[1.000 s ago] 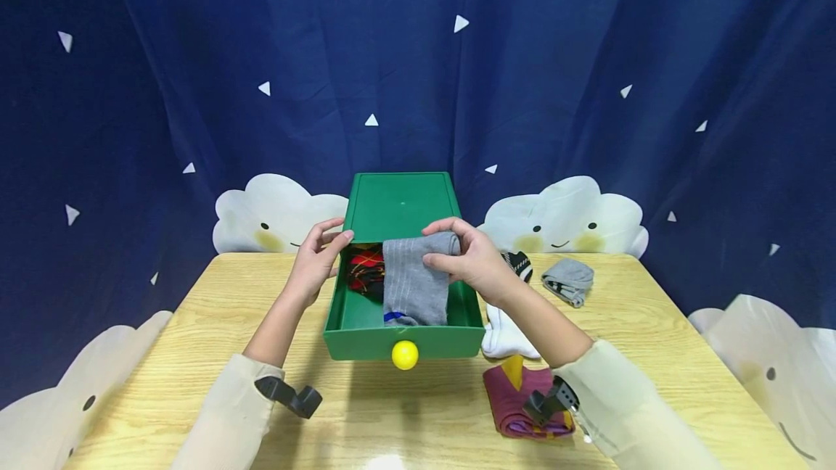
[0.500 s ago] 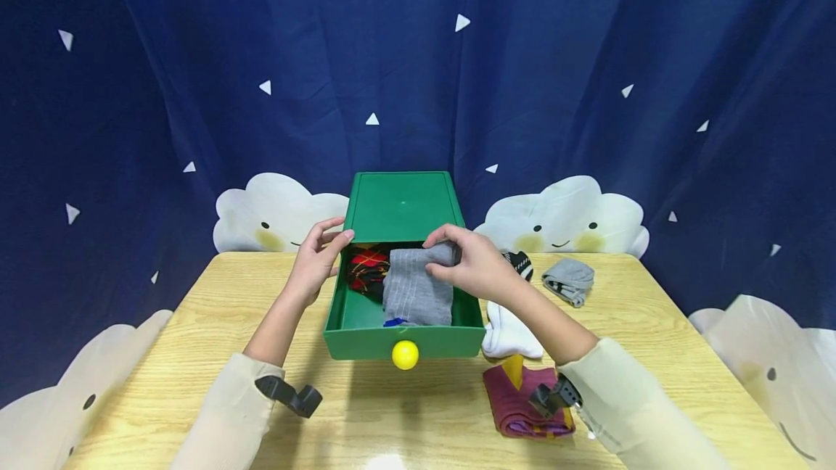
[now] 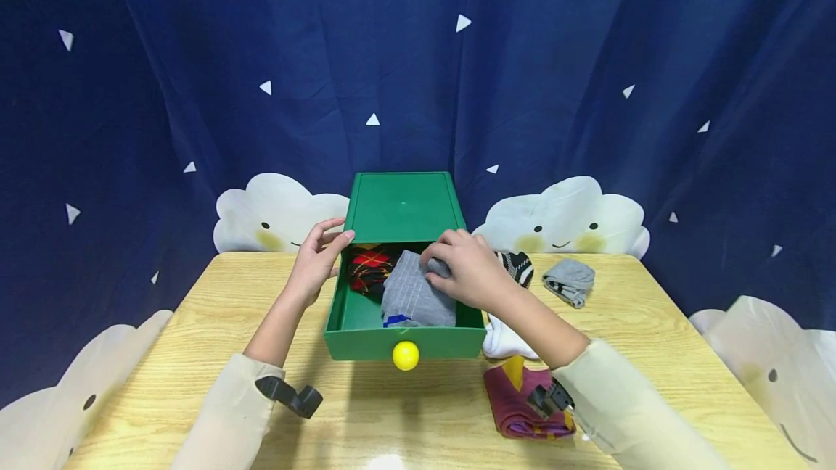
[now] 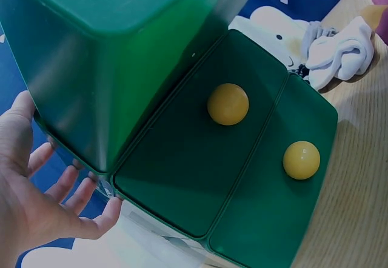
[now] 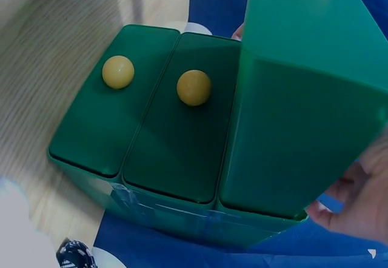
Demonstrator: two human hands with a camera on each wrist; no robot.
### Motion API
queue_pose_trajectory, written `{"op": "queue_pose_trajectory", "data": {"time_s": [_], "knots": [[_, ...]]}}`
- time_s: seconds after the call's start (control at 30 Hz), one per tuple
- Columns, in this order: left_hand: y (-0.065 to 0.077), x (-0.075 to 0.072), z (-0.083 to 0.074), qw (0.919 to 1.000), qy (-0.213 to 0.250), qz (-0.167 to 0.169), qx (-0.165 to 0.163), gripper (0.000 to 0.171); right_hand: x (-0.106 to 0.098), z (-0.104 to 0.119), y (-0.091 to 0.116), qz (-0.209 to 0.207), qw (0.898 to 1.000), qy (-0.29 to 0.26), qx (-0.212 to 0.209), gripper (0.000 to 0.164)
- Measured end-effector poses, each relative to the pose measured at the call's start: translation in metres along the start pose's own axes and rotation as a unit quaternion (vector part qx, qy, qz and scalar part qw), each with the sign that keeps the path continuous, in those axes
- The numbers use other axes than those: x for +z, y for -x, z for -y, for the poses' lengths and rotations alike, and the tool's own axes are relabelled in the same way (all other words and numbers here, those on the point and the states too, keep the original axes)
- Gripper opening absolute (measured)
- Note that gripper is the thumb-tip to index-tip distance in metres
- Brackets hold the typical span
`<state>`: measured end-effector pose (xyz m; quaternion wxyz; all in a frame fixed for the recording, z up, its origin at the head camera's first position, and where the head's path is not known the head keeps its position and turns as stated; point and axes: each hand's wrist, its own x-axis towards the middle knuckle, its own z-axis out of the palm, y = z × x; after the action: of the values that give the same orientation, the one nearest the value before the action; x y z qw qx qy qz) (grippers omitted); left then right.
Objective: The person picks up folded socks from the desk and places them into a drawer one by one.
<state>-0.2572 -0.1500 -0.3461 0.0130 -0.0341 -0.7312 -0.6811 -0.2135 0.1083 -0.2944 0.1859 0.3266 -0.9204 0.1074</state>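
Note:
A green cabinet has its top drawer, with a yellow knob, pulled out. Inside, a red-and-black argyle sock lies at the left. Beside it is a grey sock with a blue patch at its front end. My right hand pinches the grey sock's back right corner between thumb and curled fingers. My left hand rests at the cabinet's left front edge, thumb on top. In the left wrist view, that hand's spread fingers lie along the cabinet's side.
Right of the cabinet lie a black-and-white sock, a folded grey sock, a white sock and a maroon sock with yellow parts. Two closed drawers sit below the open one. A dark blue curtain hangs behind.
The grey sock has come down lower in the drawer, its back end shifting right with my right hand, so more of the argyle sock shows. My left hand has stayed in place.

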Motion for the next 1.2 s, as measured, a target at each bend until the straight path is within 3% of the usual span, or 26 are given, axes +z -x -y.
{"op": "queue_pose_trajectory", "data": {"time_s": [0.13,0.3,0.47,0.6,0.73,0.93,1.2], "knots": [[0.0,0.0,0.001,1.0,-0.002,0.001,0.001,0.054,0.002,0.0,-0.001,0.029,0.999,-0.004,-0.039,0.016],[0.001,-0.001,0.001,1.0,-0.004,0.002,0.001,0.054,0.006,0.0,-0.002,0.055,0.997,0.0,-0.051,0.017],[0.002,-0.001,0.0,1.0,-0.003,0.001,0.0,0.053,0.003,0.001,0.002,0.049,0.998,-0.049,-0.013,0.018],[0.002,0.0,0.001,1.0,-0.007,0.001,0.0,0.054,-0.003,0.005,0.007,0.013,0.992,-0.12,0.027,0.017],[0.001,0.0,0.001,1.0,-0.009,0.001,0.001,0.054,-0.014,0.011,0.012,-0.019,0.978,-0.193,0.074,0.012],[0.002,0.0,-0.001,1.0,-0.01,0.0,-0.001,0.052,-0.034,0.023,0.027,0.004,0.947,-0.28,0.155,0.009],[0.002,0.0,-0.002,1.0,-0.005,0.002,-0.002,0.052,-0.05,0.046,0.057,0.043,0.923,-0.343,0.171,0.01]]}}
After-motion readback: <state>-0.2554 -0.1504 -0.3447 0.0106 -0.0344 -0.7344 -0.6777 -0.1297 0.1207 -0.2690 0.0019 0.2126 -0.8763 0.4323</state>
